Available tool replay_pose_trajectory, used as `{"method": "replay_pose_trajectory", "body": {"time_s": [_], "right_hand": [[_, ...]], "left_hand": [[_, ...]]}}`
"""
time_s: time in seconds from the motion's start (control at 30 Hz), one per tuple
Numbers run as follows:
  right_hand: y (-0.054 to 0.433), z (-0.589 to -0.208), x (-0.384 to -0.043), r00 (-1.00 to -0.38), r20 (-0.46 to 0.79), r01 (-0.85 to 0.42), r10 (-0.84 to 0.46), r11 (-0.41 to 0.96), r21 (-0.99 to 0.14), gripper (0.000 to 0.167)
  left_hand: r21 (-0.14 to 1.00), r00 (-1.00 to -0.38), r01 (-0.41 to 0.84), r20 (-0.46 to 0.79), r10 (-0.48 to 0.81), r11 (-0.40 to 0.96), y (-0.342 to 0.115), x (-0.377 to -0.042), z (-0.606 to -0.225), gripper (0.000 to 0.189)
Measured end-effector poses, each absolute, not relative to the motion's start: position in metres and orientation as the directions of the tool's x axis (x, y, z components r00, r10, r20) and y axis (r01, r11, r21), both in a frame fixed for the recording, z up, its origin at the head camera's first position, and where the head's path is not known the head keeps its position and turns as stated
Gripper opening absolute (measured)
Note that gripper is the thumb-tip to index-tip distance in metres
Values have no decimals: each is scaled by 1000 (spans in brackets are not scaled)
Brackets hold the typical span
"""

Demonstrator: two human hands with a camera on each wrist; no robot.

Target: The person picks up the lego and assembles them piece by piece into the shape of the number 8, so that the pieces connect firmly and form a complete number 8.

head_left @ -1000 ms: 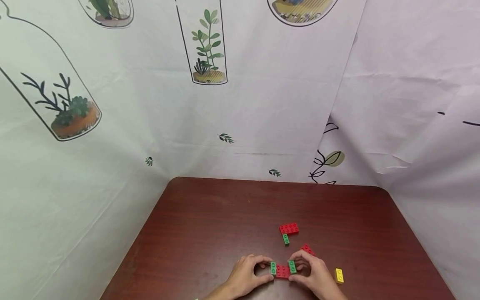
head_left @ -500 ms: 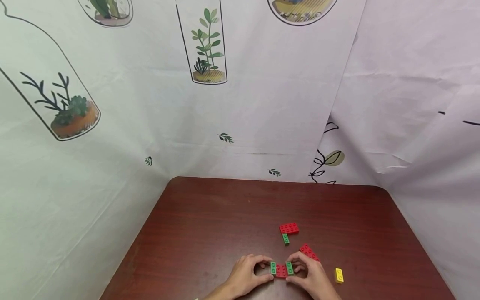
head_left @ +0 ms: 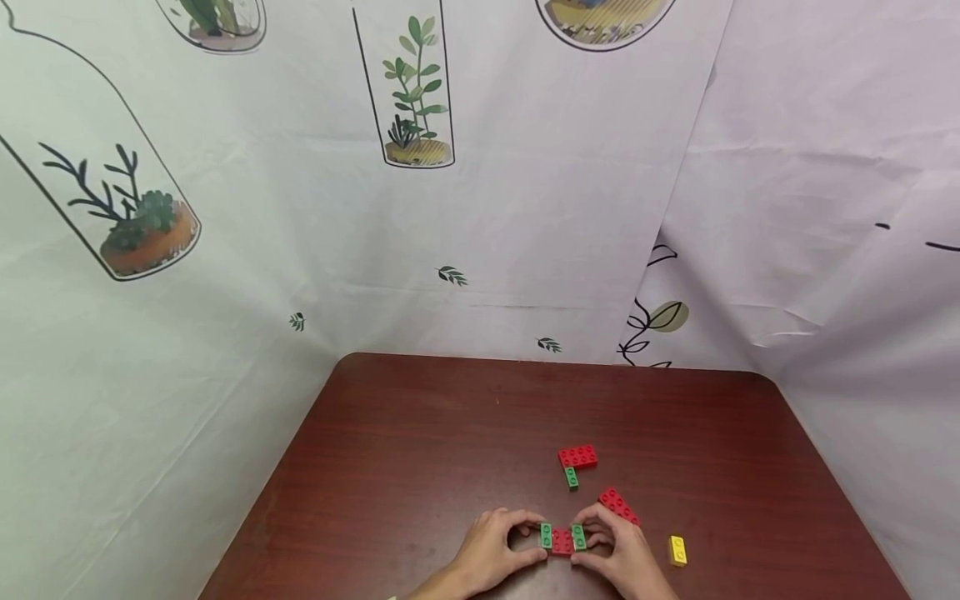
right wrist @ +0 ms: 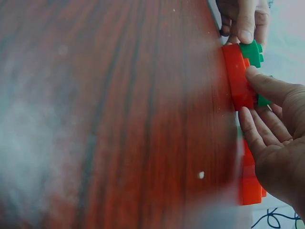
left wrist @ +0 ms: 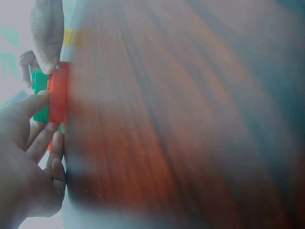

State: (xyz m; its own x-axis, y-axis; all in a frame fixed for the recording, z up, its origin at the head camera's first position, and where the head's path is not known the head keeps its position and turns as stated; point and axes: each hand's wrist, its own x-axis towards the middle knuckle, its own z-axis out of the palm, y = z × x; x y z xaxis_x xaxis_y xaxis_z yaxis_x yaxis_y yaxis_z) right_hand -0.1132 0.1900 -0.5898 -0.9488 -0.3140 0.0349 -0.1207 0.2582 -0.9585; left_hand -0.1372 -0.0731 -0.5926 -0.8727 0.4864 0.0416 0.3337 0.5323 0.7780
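Observation:
A red toy building brick [head_left: 562, 542] lies on the table between the hands, with a green two-stud brick at each end. The left hand [head_left: 491, 542] pinches the left green brick [head_left: 546, 536] between thumb and fingers, its thumb right at the red brick's edge. At the other end, the right hand [head_left: 626, 546] holds the right green brick [head_left: 578, 537] the same way. Both wrist views show the red brick [left wrist: 58, 98] low against the tabletop, green rising above it. In the right wrist view, the right thumb partly hides the green brick nearest it.
Behind the hands, another red brick [head_left: 577, 456] touches a small green brick [head_left: 572, 478]. One more red brick [head_left: 618, 505] lies slanted just beyond the right hand. A yellow brick [head_left: 678, 550] is to the right on the dark wooden table [head_left: 420, 442]. Patterned cloth surrounds the table.
The right hand has shifted slightly left with its green brick, closer to the left green brick. More of the slanted red brick behind it now shows. The left hand has stayed in place.

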Motion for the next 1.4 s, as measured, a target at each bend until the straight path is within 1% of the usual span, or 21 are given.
{"method": "replay_pose_trajectory", "body": {"time_s": [0.17, 0.5, 0.8, 0.97, 1.23, 1.4], "right_hand": [[189, -590, -113, -951, 25, -109, -309, 257, -960, 44], [188, -593, -114, -951, 32, -117, -309, 261, -958, 40], [187, -586, -116, -952, -19, -88, -305, 332, -939, 38], [187, -582, -117, -954, -27, -82, -300, 347, -934, 38], [188, -583, -118, -951, -42, -60, -306, 317, -946, 38], [189, -583, -118, -947, -47, -53, -316, 300, -953, 38]], "left_hand": [[776, -872, 347, 60, 486, 526, -73, -136, -591, 29], [774, -872, 344, 54, 486, 531, -73, -136, -591, 30], [763, -869, 364, 71, 490, 534, -73, -137, -593, 30], [763, -869, 365, 72, 490, 534, -73, -137, -592, 29], [765, -869, 361, 68, 491, 534, -72, -137, -591, 30], [748, -867, 386, 93, 490, 540, -72, -137, -593, 31]]}}
